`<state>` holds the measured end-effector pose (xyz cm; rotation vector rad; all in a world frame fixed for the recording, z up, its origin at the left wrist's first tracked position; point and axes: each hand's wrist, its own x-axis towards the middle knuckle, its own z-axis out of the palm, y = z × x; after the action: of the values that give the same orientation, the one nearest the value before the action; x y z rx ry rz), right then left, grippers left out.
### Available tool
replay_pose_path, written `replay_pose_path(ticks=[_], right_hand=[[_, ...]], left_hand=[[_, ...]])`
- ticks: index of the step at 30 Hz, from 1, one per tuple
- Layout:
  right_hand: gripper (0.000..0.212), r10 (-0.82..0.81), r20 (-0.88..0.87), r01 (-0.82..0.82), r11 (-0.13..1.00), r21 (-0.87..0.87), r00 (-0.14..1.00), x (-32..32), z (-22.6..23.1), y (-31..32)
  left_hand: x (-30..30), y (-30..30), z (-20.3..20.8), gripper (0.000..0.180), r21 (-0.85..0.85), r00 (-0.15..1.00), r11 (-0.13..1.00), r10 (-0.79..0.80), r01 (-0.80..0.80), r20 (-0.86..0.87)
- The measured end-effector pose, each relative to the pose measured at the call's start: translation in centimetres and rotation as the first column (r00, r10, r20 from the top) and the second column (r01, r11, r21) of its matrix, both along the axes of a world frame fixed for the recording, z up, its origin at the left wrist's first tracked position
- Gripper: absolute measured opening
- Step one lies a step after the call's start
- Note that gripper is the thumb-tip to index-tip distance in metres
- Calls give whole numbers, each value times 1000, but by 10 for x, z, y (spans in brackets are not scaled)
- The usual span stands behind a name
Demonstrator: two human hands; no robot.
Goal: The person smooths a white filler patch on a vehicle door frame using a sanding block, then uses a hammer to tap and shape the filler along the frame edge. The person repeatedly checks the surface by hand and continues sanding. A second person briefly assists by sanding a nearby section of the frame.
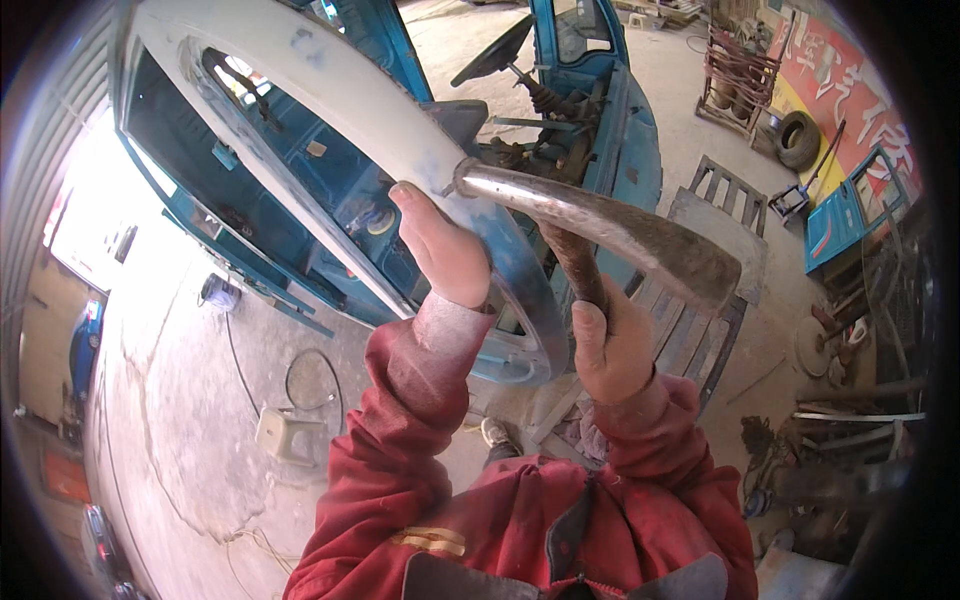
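My right hand (pixel 615 345) is closed round the handle of a metal body hammer (pixel 610 225). Its long curved head reaches left, and the round face lies at or just over the pillar of a vehicle's body frame (pixel 390 115). That frame is white and sanded higher up, blue lower down. Against its inner edge rests my left hand (pixel 445 250), fingers stretched upward just left of the hammer's face. Some left fingers are hidden, and nothing shows in that hand.
Beyond the frame stands the blue cab with a steering wheel (pixel 495 50). A small stool (pixel 290 435) and a bucket (pixel 220 293) are on the floor at left. Wooden pallets (pixel 690 330) lie to the right, with a tyre (pixel 797 140) and a blue door (pixel 850 220) farther off.
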<state>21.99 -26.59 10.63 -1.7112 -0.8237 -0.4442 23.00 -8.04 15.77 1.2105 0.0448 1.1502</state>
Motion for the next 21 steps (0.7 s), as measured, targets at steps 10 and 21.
replay_pose_path(ticks=[10, 21], right_hand=[[42, -136, 273, 139, 990, 9, 952, -1, 2, -4], [36, 73, -126, -85, 992, -98, 989, -2, 18, -4]], left_hand=[[6, -1, 4, 64, -33, 987, 988, 150, -152, -64], [-3, -5, 8, 64, -30, 999, 998, -49, 49, 1]])
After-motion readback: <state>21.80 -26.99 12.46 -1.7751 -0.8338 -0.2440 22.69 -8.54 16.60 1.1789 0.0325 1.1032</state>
